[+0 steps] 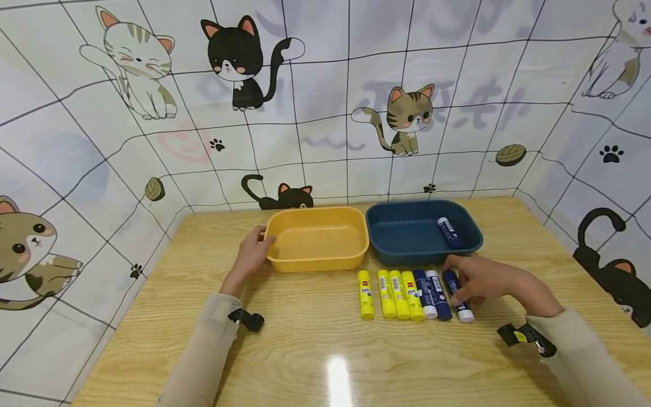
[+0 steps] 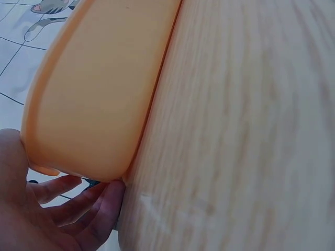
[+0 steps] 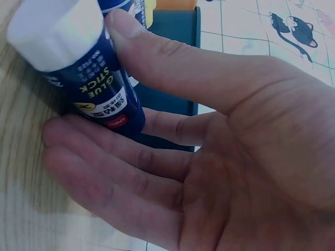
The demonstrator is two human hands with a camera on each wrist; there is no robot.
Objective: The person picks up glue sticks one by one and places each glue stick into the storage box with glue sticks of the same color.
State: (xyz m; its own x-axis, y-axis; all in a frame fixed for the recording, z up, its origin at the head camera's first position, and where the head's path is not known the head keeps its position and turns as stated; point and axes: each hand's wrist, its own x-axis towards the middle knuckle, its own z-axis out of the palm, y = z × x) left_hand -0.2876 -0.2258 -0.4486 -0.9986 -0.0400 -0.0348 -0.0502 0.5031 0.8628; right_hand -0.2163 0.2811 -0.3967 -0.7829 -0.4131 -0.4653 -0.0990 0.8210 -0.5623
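My left hand (image 1: pixel 252 249) holds the yellow bin (image 1: pixel 317 264) at its left end, thumb over the rim and fingers against the outside wall. In the left wrist view the fingertips (image 2: pixel 112 196) sit at the bin's lower corner. My right hand (image 1: pixel 485 280) grips a dark blue glue stick with a white cap (image 3: pixel 99 78) between thumb and curled fingers, at the right end of a row on the table. Beside it lie two more blue-and-white glue sticks (image 1: pixel 438 297) and several yellow glue sticks (image 1: pixel 399 294). One blue glue stick (image 1: pixel 450 233) lies inside the dark blue bin (image 1: pixel 402 259).
Both bins stand side by side at the back of the wooden table (image 1: pixel 295 350). Behind them hangs a white grid-patterned cloth (image 1: pixel 325 141) printed with cats. A small black device (image 1: pixel 246 319) is strapped to each wrist.
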